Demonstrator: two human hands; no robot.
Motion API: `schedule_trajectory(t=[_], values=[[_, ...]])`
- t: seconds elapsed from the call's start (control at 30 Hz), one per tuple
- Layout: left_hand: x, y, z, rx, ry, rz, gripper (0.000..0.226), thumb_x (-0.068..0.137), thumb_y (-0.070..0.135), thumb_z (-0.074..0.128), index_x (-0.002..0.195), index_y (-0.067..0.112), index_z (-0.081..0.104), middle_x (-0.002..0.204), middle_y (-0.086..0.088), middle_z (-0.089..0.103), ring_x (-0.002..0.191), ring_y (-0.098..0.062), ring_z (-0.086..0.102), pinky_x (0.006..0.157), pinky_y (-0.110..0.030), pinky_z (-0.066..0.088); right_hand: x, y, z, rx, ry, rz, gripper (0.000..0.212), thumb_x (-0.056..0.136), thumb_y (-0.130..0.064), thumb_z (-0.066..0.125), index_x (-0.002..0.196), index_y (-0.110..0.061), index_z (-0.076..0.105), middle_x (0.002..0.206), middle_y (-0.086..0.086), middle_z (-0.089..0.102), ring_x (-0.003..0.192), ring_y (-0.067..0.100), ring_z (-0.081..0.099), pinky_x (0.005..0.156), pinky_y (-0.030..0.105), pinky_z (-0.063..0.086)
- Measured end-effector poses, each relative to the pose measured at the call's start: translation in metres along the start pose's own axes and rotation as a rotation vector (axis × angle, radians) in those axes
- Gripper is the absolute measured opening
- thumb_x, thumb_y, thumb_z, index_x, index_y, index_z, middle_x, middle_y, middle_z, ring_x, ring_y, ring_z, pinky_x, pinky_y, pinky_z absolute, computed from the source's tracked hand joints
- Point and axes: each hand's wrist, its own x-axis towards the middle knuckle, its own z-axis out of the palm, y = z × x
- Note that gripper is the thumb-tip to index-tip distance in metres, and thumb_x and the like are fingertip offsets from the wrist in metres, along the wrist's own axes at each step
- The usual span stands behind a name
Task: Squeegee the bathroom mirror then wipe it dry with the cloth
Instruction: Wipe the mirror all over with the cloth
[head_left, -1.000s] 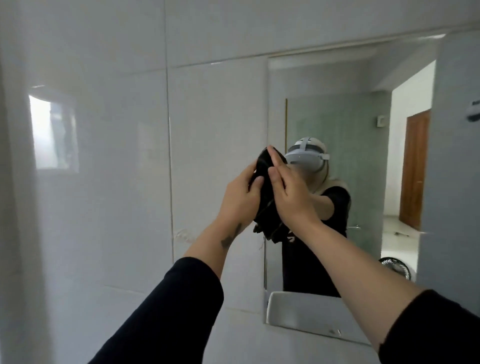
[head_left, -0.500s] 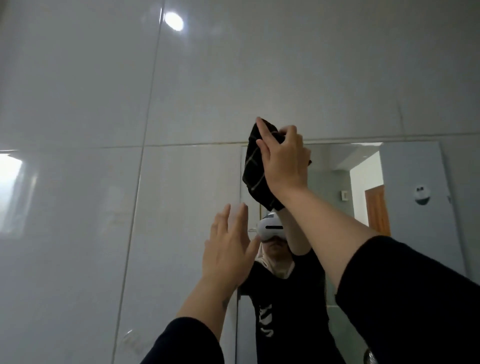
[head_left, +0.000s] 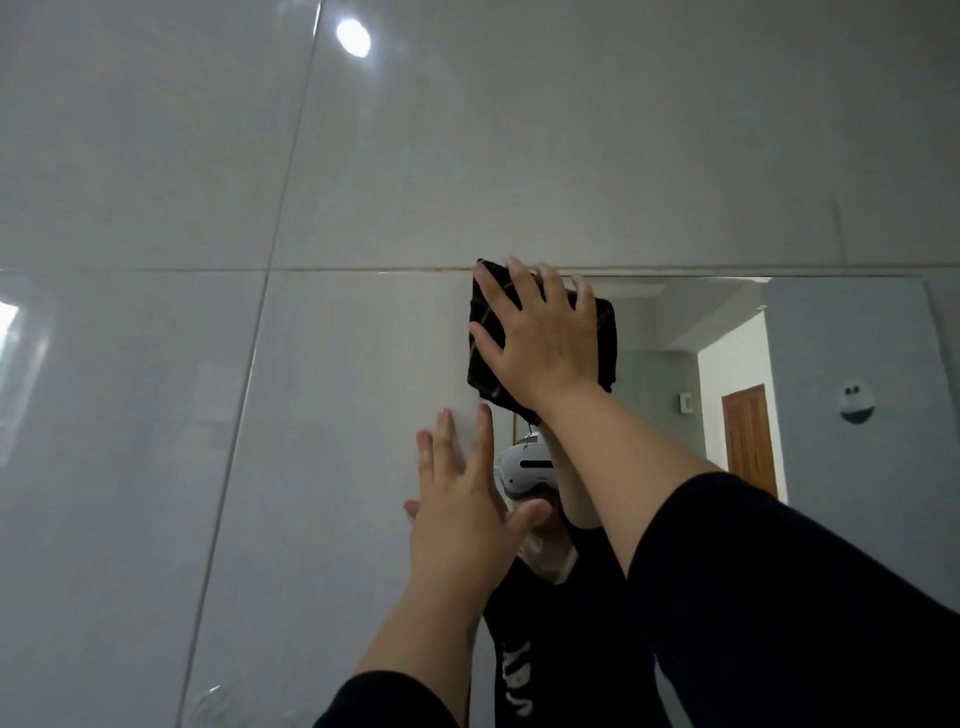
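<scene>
The bathroom mirror (head_left: 727, 332) is set in the tiled wall, its top edge running across mid-frame. A folded black cloth (head_left: 605, 338) with thin pale lines lies flat against the mirror's top left corner. My right hand (head_left: 540, 343) presses on it with fingers spread. My left hand (head_left: 462, 514) is lower, open, fingers apart, flat against or just off the wall tile beside the mirror's left edge; it holds nothing. No squeegee is in view.
Glossy grey-white wall tiles (head_left: 156, 415) surround the mirror. The mirror reflects a person in a black shirt, a wooden door (head_left: 750, 441) and a small round wall fixture (head_left: 854, 402). A ceiling light glares on the tile (head_left: 353, 37).
My right hand has flattened the cloth onto the mirror's top left corner, fingers now spread. My left hand let go of the cloth a second ago and now sits open below.
</scene>
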Motion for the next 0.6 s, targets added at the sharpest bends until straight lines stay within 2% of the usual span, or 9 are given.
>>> schedule_trajectory(t=[0.2,0.3,0.6], values=[[0.000,0.001,-0.002,-0.003,-0.009,-0.007,0.103,0.078,0.063,0.061,0.141,0.051,-0.020,0.154,0.012,-0.030,0.142,-0.014,-0.028,0.111,-0.061,0.019,0.021,0.011,-0.004,0.000,-0.054,0.095,0.049,0.097,-0.048,0.030,0.144,-0.033,0.029,0.143,0.002,0.043,0.134,0.030,0.033,0.110,0.054,0.019],[-0.001,0.001,-0.002,0.001,-0.005,-0.017,0.104,0.077,0.063,0.062,0.140,0.052,-0.020,0.154,0.014,-0.029,0.142,-0.013,-0.027,0.110,-0.061,0.020,0.018,0.028,-0.004,-0.006,-0.024,0.157,0.046,0.097,-0.049,0.030,0.140,-0.034,0.036,0.139,0.001,0.047,0.132,0.030,0.035,0.110,0.054,0.019],[-0.002,0.000,-0.005,0.015,-0.011,-0.016,0.106,0.074,0.066,0.062,0.141,0.053,-0.019,0.156,0.012,-0.026,0.143,-0.014,-0.025,0.114,-0.057,0.018,-0.012,0.086,-0.014,-0.035,-0.005,0.210,0.046,0.097,-0.049,0.030,0.141,-0.034,0.036,0.140,0.005,0.049,0.136,0.031,0.034,0.112,0.053,0.018]])
